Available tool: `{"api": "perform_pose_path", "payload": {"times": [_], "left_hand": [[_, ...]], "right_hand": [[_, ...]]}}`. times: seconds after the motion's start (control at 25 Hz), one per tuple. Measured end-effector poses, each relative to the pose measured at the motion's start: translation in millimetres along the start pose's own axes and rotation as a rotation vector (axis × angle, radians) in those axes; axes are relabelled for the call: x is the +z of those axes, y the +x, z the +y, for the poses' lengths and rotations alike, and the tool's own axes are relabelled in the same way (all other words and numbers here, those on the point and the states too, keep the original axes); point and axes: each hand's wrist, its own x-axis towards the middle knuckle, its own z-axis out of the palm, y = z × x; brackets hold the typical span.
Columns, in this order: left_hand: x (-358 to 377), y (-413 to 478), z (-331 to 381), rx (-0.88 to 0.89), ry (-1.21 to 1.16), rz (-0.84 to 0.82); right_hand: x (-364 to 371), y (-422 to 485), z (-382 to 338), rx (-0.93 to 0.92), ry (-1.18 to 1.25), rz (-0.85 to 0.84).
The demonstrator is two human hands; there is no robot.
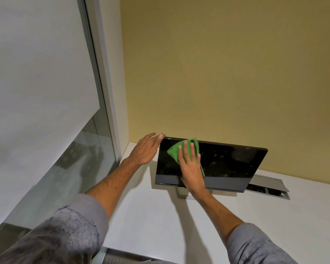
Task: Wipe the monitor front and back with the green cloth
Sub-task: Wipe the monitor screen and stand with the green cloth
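Both hands worked the monitor [227, 164] on the desk [151, 216]; left hand [145, 149] flat, steadying its corner; right hand [191, 168] pressed the green cloth [176, 150] flat on-screen; hard pressure might tip it back.

The monitor [227, 164] is a thin black flat panel with a dark, glossy, unlit screen and a duller grey band along its lower edge; it stands leaning back on the white desk [151, 216], close to the yellow wall [227, 73]. The green cloth [172, 152], bright and folded to a rough triangle, lies flat against the screen's upper left part, just below the top edge, pressed there by the spread fingers of the right hand [191, 168].
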Motion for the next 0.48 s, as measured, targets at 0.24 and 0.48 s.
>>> {"api": "perform_pose_path", "payload": {"times": [0.24, 0.48], "left_hand": [[6, 4, -18, 0.043, -0.071, -0.017], [8, 2, -24, 0.018, -0.114, -0.010]], "right_hand": [[-12, -5, -12, 0.029, 0.035, 0.118], [6, 22, -64, -0.122, -0.040, -0.024]]}}
